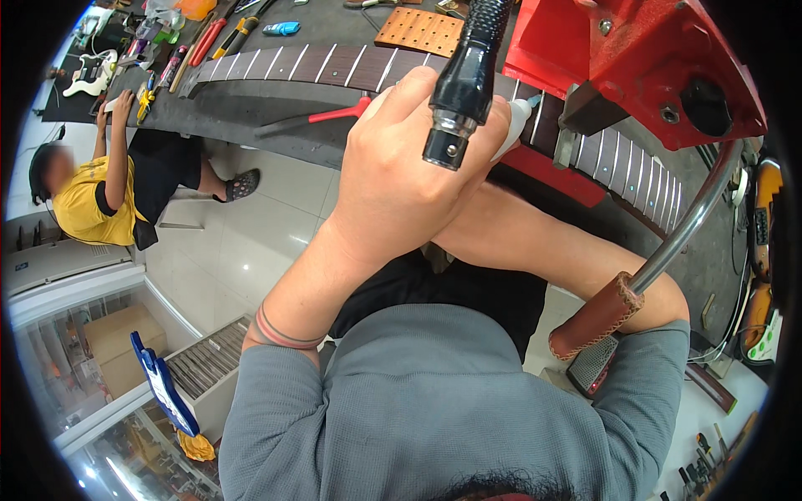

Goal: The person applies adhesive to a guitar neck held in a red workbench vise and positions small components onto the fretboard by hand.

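Observation:
My left hand (393, 171) is closed around a white squeeze bottle (516, 125), whose narrow pale tip points at the dark fretboard of a guitar neck (351, 67). The tip is close to the frets beside the red press (660, 75); I cannot tell if it touches. My right forearm crosses beneath the left hand. Most of my right hand (479, 171) is hidden behind the left one and behind a black knurled rod (472, 75) with a metal end, so its fingers do not show. The neck lies across the bench and passes under the press's metal jaw (576, 125).
A red-handled tool (338, 111) lies by the neck. Further off are a drilled wooden block (420, 32), a blue object (281, 28) and several hand tools. The press's leather-wrapped lever (597, 316) reaches over my right arm. At left, another person (92, 196) holds something white.

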{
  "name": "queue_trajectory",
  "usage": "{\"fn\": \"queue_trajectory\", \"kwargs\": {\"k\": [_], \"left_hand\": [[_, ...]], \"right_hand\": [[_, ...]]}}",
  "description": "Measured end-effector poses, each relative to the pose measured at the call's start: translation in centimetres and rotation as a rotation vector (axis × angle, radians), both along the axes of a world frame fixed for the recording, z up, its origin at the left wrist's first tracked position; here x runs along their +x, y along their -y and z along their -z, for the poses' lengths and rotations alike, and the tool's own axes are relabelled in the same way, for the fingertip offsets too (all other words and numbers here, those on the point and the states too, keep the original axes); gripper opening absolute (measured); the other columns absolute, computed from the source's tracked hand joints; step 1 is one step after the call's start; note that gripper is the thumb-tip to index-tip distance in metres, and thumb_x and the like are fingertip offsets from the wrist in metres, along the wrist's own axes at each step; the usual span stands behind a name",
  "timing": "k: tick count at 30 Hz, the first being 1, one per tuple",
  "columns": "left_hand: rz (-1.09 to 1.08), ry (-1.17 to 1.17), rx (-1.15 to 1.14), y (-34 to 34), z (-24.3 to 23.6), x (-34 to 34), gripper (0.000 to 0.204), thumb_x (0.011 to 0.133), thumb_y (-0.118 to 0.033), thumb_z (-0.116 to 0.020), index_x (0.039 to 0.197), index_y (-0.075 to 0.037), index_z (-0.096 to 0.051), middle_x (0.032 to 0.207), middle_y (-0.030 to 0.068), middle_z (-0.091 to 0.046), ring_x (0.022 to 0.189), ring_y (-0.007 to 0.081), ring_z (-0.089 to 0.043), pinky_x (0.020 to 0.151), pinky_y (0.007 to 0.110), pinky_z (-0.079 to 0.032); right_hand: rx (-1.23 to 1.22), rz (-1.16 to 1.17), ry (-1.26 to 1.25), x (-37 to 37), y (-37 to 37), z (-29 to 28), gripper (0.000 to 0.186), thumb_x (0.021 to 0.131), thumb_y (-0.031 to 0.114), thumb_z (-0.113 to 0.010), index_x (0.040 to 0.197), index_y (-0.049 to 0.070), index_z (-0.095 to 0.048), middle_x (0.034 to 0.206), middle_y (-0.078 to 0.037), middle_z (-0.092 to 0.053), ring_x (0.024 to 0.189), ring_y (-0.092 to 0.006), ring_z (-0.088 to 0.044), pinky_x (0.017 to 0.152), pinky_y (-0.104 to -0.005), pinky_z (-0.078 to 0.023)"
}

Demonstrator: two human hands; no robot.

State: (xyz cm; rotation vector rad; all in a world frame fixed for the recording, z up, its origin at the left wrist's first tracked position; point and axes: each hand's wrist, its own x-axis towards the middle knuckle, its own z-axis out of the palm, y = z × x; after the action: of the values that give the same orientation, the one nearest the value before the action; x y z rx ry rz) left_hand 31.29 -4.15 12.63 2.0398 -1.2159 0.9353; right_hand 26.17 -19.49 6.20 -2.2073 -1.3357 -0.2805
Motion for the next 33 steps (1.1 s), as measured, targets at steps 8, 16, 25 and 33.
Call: {"fn": "queue_trajectory", "kwargs": {"k": [8,16,25,33], "left_hand": [[-0.005,0.011,0.009,-0.1,0.0,-0.2,0.041,0.069,-0.005,-0.093,0.106,-0.002,-0.077,0.089,0.0080,-0.067,0.076,0.0272,-0.061,0.064,0.038,-0.050],[-0.022,-0.005,0.013,-0.3,-0.2,-0.9,0.042,0.068,-0.005,-0.094,0.106,-0.001,-0.077,0.089,0.0074,-0.067,0.075,0.0263,-0.061,0.062,0.037,-0.049],[-0.028,-0.044,0.034,-0.7,-0.3,-1.7,0.044,0.067,-0.005,-0.095,0.106,0.000,-0.076,0.087,0.0081,-0.069,0.073,0.0262,-0.062,0.062,0.037,-0.048],[-0.058,-0.070,0.063,-0.7,-0.9,-2.9,0.042,0.069,-0.004,-0.096,0.106,0.001,-0.076,0.086,0.0091,-0.069,0.071,0.0257,-0.062,0.063,0.037,-0.049]], "right_hand": [[0.000,0.015,-0.250,0.0,-0.1,-1.3,0.015,0.097,0.008,-0.062,0.105,0.002,-0.073,0.102,-0.019,-0.074,0.102,-0.0358,-0.073,0.090,-0.0467,-0.057],[-0.008,0.002,-0.205,0.1,-0.2,-1.0,0.014,0.096,0.007,-0.062,0.104,0.002,-0.073,0.101,-0.018,-0.074,0.101,-0.0353,-0.073,0.088,-0.0459,-0.057],[-0.031,0.009,-0.192,-0.3,0.1,-0.9,0.012,0.096,0.006,-0.063,0.103,0.002,-0.072,0.100,-0.017,-0.074,0.099,-0.0348,-0.073,0.086,-0.0449,-0.058],[0.176,-0.001,-0.144,-0.2,0.1,0.2,0.011,0.095,0.003,-0.064,0.104,0.002,-0.071,0.099,-0.016,-0.074,0.100,-0.0337,-0.073,0.086,-0.0442,-0.058]]}}
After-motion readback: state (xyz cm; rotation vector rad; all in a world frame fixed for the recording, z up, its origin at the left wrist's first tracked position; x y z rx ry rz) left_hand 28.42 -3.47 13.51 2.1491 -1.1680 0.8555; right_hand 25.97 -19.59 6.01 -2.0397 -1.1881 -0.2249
